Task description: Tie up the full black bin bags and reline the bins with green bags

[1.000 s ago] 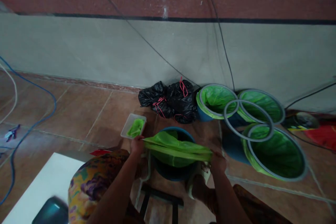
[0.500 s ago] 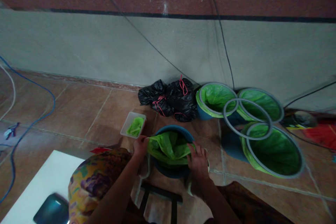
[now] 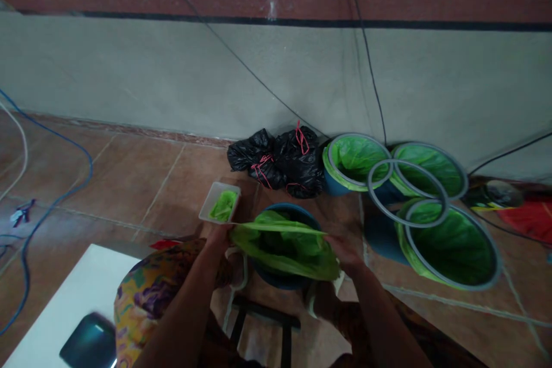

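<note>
A green plastic bag [image 3: 280, 261] is stretched wide across the top of a blue bin [image 3: 302, 211] standing between my feet. The bag's mouth gapes upward and its lower part hangs into the bin. My left hand [image 3: 219, 238] is closed on the left edge of the bag, and my right hand [image 3: 344, 250], somewhat blurred, grips the right edge. Just beyond my left hand sits a clear plastic tub [image 3: 207, 210] with folded green bags [image 3: 223, 206] inside.
Three bins [image 3: 345, 185] with green liners and grey rims stand at right, a loose grey ring [image 3: 375, 201] across them. Tied black bags [image 3: 297, 161] lie by the wall. A white board [image 3: 56, 305] bears a dark device [image 3: 89, 340]. A blue cable [image 3: 64, 138] crosses the floor.
My hands have moved apart, pulling the bag's edges outward. The bag, bunched over the bin before, is now spread open and wider.
</note>
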The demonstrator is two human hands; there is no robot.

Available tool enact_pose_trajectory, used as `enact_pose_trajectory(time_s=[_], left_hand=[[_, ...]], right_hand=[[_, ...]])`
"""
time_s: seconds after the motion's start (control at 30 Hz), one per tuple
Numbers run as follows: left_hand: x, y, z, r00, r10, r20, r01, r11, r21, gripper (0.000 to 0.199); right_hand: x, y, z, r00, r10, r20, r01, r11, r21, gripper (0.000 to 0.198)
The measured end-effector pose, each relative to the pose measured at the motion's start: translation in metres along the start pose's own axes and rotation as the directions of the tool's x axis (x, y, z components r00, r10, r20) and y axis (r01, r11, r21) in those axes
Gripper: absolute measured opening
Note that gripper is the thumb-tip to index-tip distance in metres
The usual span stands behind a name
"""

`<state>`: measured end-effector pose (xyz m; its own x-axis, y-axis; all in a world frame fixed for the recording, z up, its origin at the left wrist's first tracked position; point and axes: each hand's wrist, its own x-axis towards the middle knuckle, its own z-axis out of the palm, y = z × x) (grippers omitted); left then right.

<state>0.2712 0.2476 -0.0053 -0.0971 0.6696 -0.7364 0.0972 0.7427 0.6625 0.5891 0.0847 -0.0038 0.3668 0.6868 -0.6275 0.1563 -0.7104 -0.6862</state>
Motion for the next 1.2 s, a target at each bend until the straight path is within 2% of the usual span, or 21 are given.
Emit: enact_pose_trajectory(time_s=[0.07,0.1,0.13,0.17,0.2,0.27,0.3,0.33,0.37,0.4,0.43,0.47,0.53,0.6,0.7,0.77,0.9,0.97,1.03,1.13,1.2], left_hand=[[-0.001,0.004,0.002,0.999,-0.038,0.010,0.037,0.996,0.078,0.011],[-0.003,0.007,0.003,0.999,0.008,-0.041,0.000,0.982,0.191,0.015],[-0.007,0.011,0.005,0.989,0.113,-0.096,-0.076,0.942,0.326,0.020],[-0.012,0.015,0.009,0.955,0.272,-0.121,-0.190,0.870,0.454,0.028],[-0.019,0.018,0.013,0.888,0.450,-0.090,-0.330,0.762,0.557,0.037],[-0.035,0.023,0.027,0.675,0.726,0.130,-0.617,0.460,0.638,0.050],[-0.043,0.024,0.036,0.578,0.767,0.279,-0.716,0.313,0.624,0.053],[-0.050,0.023,0.047,0.516,0.741,0.428,-0.775,0.192,0.602,0.053],[-0.055,0.021,0.058,0.482,0.679,0.554,-0.804,0.092,0.587,0.052],[-0.059,0.018,0.068,0.469,0.600,0.648,-0.813,0.008,0.582,0.051],[-0.059,0.014,0.078,0.482,0.511,0.712,-0.806,-0.061,0.589,0.047],[-0.058,0.012,0.087,0.520,0.417,0.746,-0.784,-0.113,0.610,0.039],[-0.049,0.009,0.098,0.603,0.257,0.755,-0.745,-0.156,0.648,0.029],[-0.036,0.013,0.103,0.628,0.123,0.768,-0.760,-0.114,0.640,0.027],[-0.017,0.028,0.105,0.601,-0.010,0.799,-0.799,0.023,0.601,0.026],[-0.007,0.040,0.105,0.600,-0.007,0.800,-0.796,0.092,0.598,0.022],[0.005,0.055,0.104,0.591,0.104,0.800,-0.798,0.222,0.560,0.021],[0.009,0.058,0.103,0.620,0.153,0.769,-0.768,0.316,0.557,0.021],[0.013,0.058,0.101,0.671,0.172,0.721,-0.704,0.455,0.546,0.022],[0.022,0.058,0.097,0.743,0.081,0.665,-0.520,0.695,0.496,0.027],[0.028,0.058,0.095,0.752,0.007,0.659,-0.410,0.788,0.459,0.030]], right_hand=[[0.005,-0.001,-0.008,1.000,-0.002,-0.002,0.001,0.998,-0.059,0.033],[0.006,-0.002,-0.010,1.000,-0.019,-0.014,0.017,0.995,-0.099,0.029],[0.008,-0.004,-0.010,0.998,-0.055,-0.038,0.049,0.990,-0.134,0.026],[0.009,-0.006,-0.008,0.992,-0.104,-0.075,0.091,0.983,-0.158,0.023],[0.010,-0.007,-0.005,0.981,-0.156,-0.115,0.135,0.975,-0.174,0.022],[0.010,-0.010,0.002,0.952,-0.241,-0.188,0.205,0.960,-0.193,0.026],[0.011,-0.011,0.005,0.941,-0.266,-0.210,0.226,0.954,-0.195,0.029],[0.011,-0.013,0.008,0.932,-0.286,-0.221,0.243,0.949,-0.202,0.031],[0.011,-0.014,0.011,0.928,-0.299,-0.224,0.252,0.943,-0.215,0.031],[0.011,-0.014,0.012,0.925,-0.308,-0.221,0.258,0.939,-0.227,0.031],[0.011,-0.015,0.013,0.924,-0.317,-0.215,0.266,0.935,-0.236,0.030],[0.012,-0.016,0.013,0.923,-0.324,-0.206,0.272,0.931,-0.244,0.031],[0.013,-0.017,0.012,0.924,-0.327,-0.196,0.273,0.926,-0.259,0.032],[0.015,-0.017,0.011,0.924,-0.334,-0.187,0.276,0.920,-0.278,0.035],[0.023,-0.020,0.012,0.921,-0.341,-0.191,0.264,0.903,-0.339,0.037],[0.031,-0.023,0.014,0.918,-0.331,-0.217,0.233,0.895,-0.380,0.037],[0.049,-0.029,0.022,0.912,-0.285,-0.295,0.154,0.904,-0.398,0.036],[0.057,-0.031,0.025,0.912,-0.265,-0.313,0.131,0.911,-0.390,0.035],[0.063,-0.033,0.026,0.918,-0.242,-0.314,0.121,0.926,-0.358,0.035],[0.070,-0.034,0.025,0.927,-0.227,-0.298,0.143,0.950,-0.277,0.033],[0.075,-0.034,0.023,0.936,-0.210,-0.283,0.143,0.960,-0.240,0.030]])
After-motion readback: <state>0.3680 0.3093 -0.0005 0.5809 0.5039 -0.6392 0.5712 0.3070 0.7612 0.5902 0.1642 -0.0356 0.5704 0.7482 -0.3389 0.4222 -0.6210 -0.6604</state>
